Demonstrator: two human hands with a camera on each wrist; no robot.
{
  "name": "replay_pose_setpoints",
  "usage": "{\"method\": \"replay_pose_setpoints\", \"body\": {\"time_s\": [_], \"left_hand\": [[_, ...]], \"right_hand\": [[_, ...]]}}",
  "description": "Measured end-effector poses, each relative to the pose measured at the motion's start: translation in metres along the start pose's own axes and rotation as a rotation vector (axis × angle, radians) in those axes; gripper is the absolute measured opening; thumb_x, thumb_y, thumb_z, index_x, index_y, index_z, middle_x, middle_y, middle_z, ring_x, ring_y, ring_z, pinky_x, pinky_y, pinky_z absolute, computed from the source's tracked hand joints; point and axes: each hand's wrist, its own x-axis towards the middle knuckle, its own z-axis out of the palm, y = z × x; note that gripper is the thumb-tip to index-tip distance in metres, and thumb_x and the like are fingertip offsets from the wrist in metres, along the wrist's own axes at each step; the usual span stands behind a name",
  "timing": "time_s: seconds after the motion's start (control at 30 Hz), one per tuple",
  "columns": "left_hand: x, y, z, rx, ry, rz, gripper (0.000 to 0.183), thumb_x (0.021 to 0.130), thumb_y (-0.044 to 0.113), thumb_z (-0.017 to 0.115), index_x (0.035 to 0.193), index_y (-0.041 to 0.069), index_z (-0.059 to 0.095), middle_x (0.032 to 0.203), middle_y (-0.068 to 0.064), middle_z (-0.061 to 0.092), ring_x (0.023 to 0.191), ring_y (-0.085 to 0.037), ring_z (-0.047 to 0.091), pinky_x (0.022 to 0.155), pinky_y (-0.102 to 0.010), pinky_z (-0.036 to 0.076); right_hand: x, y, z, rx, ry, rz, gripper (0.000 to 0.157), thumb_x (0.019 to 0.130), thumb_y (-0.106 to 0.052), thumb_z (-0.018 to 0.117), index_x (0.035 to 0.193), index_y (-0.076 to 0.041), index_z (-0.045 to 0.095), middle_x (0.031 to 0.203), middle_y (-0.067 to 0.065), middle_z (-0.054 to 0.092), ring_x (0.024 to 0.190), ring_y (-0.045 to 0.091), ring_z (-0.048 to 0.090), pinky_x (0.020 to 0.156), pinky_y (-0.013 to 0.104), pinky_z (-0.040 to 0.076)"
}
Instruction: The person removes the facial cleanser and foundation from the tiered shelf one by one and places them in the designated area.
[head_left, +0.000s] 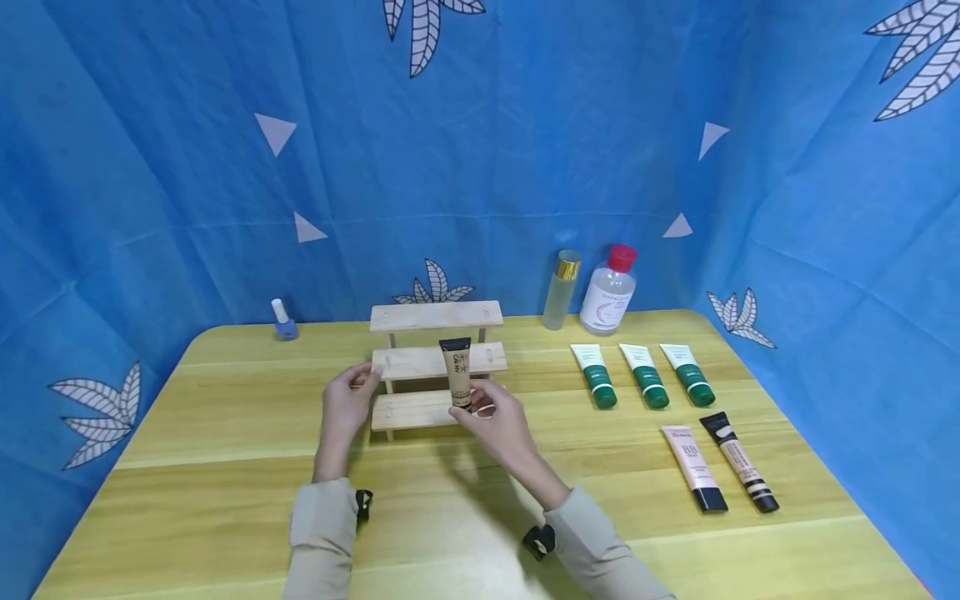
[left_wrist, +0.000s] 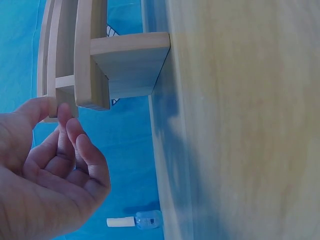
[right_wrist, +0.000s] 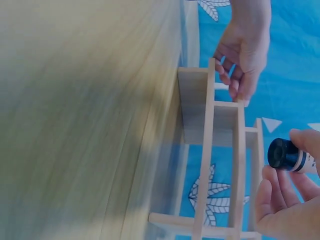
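Observation:
A three-tier wooden shelf rack (head_left: 438, 315) stands towards the back of the table. My left hand (head_left: 348, 408) pinches the left end of its middle board, thumb and index finger meeting there in the left wrist view. In front of the rack my right hand (head_left: 501, 419) holds a beige foundation tube (head_left: 458, 375) between thumb and fingers. The tube is roughly upright, with black at both ends; its black cap (right_wrist: 283, 155) shows in the right wrist view. Parts of the lower boards are hidden behind the tube and right hand.
On the right lie several green-and-white tubes (head_left: 643, 377), a pink BB cream tube (head_left: 693, 468) and a slim black-and-beige tube (head_left: 738, 462). A gold-capped bottle (head_left: 558, 296) and a red-capped bottle (head_left: 608, 296) stand behind. Blue nail polish (head_left: 285, 325) stands back left.

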Motion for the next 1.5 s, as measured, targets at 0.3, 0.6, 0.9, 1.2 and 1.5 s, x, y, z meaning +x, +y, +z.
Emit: {"method": "replay_pose_setpoints", "body": {"time_s": [0.3, 0.6, 0.9, 1.2, 1.5], "left_hand": [[-0.001, -0.001, -0.001, 0.008, -0.005, 0.002, 0.046, 0.096, 0.033, 0.056, 0.130, 0.002, 0.056, 0.116, -0.021, 0.058, 0.097, -0.029, 0.055, 0.066, -0.026, 0.042], [0.000, 0.001, -0.003, 0.022, 0.006, 0.006, 0.045, 0.096, 0.032, 0.055, 0.130, 0.003, 0.056, 0.115, -0.020, 0.059, 0.098, -0.028, 0.055, 0.069, -0.027, 0.042], [-0.002, 0.002, -0.003, 0.029, 0.002, -0.001, 0.045, 0.096, 0.031, 0.055, 0.131, 0.003, 0.055, 0.115, -0.020, 0.059, 0.096, -0.028, 0.055, 0.068, -0.028, 0.041], [-0.004, 0.000, 0.001, 0.024, -0.025, -0.012, 0.046, 0.097, 0.033, 0.054, 0.132, 0.004, 0.054, 0.118, -0.021, 0.058, 0.090, -0.026, 0.055, 0.062, -0.027, 0.041], [-0.002, 0.001, -0.001, 0.019, -0.017, -0.014, 0.047, 0.097, 0.033, 0.055, 0.133, 0.003, 0.053, 0.117, -0.020, 0.057, 0.096, -0.028, 0.054, 0.065, -0.027, 0.042]], "right_hand": [[-0.016, 0.000, -0.021, -0.011, 0.028, 0.046, 0.034, 0.077, -0.008, 0.078, 0.106, 0.003, 0.065, 0.084, 0.009, 0.063, 0.078, 0.019, 0.059, 0.070, 0.027, 0.052], [-0.022, 0.009, -0.043, -0.042, 0.036, 0.153, 0.034, 0.076, -0.013, 0.079, 0.102, 0.004, 0.065, 0.083, 0.007, 0.063, 0.076, 0.015, 0.058, 0.068, 0.022, 0.050], [-0.033, 0.020, -0.065, -0.088, 0.063, 0.237, 0.033, 0.077, -0.012, 0.078, 0.104, 0.003, 0.066, 0.084, 0.008, 0.064, 0.077, 0.015, 0.057, 0.070, 0.023, 0.049], [-0.050, 0.031, -0.099, -0.195, 0.054, 0.366, 0.036, 0.080, -0.018, 0.076, 0.108, 0.002, 0.065, 0.088, 0.008, 0.064, 0.081, 0.016, 0.057, 0.073, 0.029, 0.047], [-0.063, 0.042, -0.140, -0.269, 0.021, 0.473, 0.050, 0.082, -0.024, 0.074, 0.117, 0.008, 0.059, 0.097, 0.015, 0.064, 0.087, 0.023, 0.060, 0.072, 0.031, 0.048]]}}
